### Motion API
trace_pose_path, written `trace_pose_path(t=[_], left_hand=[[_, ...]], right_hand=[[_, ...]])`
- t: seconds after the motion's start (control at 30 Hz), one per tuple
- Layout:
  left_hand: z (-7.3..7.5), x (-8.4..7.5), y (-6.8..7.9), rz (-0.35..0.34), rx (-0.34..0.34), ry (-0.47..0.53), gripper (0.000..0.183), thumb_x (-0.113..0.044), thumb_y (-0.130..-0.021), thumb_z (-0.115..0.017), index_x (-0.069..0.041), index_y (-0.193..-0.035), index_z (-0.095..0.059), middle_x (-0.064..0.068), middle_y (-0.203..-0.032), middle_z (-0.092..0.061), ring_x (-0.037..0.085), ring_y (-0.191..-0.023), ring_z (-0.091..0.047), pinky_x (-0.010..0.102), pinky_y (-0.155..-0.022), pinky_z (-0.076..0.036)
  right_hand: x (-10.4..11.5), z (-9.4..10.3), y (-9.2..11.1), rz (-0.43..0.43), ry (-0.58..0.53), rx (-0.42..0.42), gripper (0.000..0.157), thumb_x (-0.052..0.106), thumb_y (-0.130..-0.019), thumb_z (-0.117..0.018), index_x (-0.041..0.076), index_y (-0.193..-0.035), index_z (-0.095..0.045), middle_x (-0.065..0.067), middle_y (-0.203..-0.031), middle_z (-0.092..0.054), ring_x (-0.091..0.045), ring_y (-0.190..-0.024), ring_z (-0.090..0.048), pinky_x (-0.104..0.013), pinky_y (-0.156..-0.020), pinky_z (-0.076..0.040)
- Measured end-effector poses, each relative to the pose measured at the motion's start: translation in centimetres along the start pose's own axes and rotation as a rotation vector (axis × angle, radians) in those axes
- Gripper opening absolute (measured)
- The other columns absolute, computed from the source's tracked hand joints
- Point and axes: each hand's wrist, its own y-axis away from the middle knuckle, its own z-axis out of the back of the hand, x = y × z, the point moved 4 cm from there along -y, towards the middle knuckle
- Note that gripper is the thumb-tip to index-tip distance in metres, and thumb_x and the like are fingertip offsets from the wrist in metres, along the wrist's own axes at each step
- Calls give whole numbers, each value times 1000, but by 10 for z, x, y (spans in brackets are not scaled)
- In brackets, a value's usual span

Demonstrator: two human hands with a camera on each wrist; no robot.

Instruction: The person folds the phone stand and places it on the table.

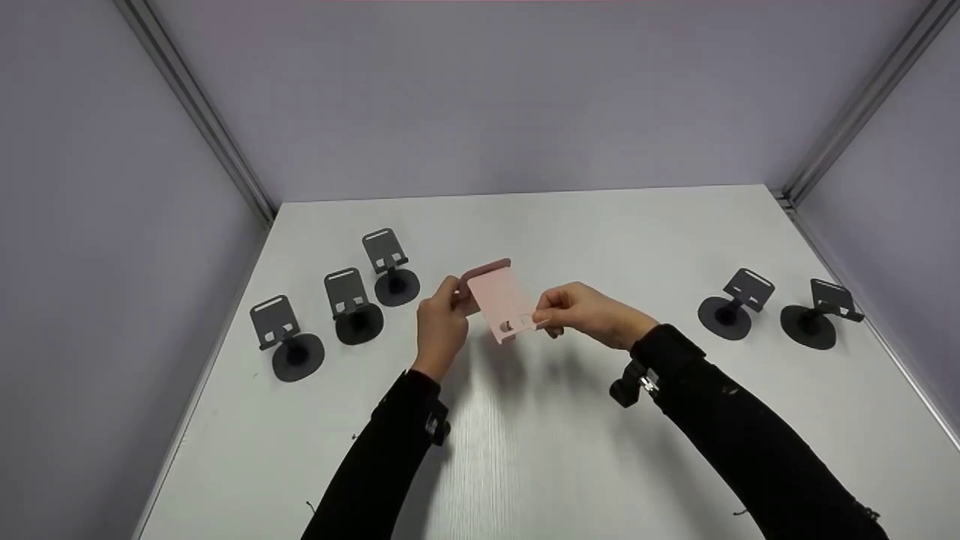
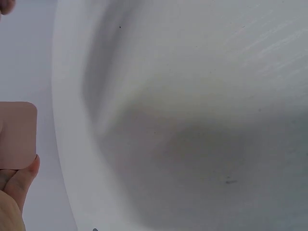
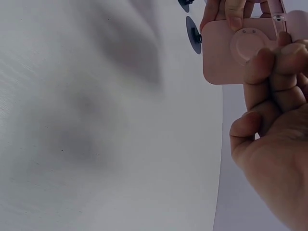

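From my head view I see the left hand (image 1: 441,326) gripping the pink stand (image 1: 499,298) by its left side, while the right hand (image 1: 589,311) pinches its near right corner. I have it between both grips, raised over the white table (image 1: 487,465). Three grey stands (image 1: 345,292) sit left of the grips; two dark stands (image 1: 748,289) sit well to their right.

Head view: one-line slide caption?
Left hand and right hand hold a pink phone stand above a white table, three gray stands at left, two at right.
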Motion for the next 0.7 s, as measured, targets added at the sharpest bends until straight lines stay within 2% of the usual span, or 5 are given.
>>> trace_pose_path(t=[0.47, 0.53, 0.7], left_hand=[[-3, -4, 0, 41, 25, 59, 16, 9, -89, -63, -6, -93, -61, 5, -64, -61, 12, -59, -41, 26, -54, -29], [-3, -4, 0, 54, 32, 77, 14, 9, -89, -64, -5, -94, -62, 6, -65, -65, 12, -58, -45, 26, -54, -31], [-5, -5, 1, 73, 64, 161, 13, 5, -92, -66, -6, -100, -65, 9, -81, -77, 14, -69, -70, 27, -59, -46]], right_hand=[[-7, 1, 0, -1, 26, -33, 16, 18, -99, -68, 5, -92, -63, 0, -81, -60, -15, -75, -55, -28, -74, -48], [-7, 1, 0, -7, 30, -42, 15, 18, -99, -68, 6, -92, -63, 0, -81, -60, -15, -75, -55, -28, -74, -48], [-10, -1, 0, -10, 62, -64, 14, 18, -99, -67, 7, -92, -63, 0, -82, -62, -15, -76, -55, -29, -75, -48]])
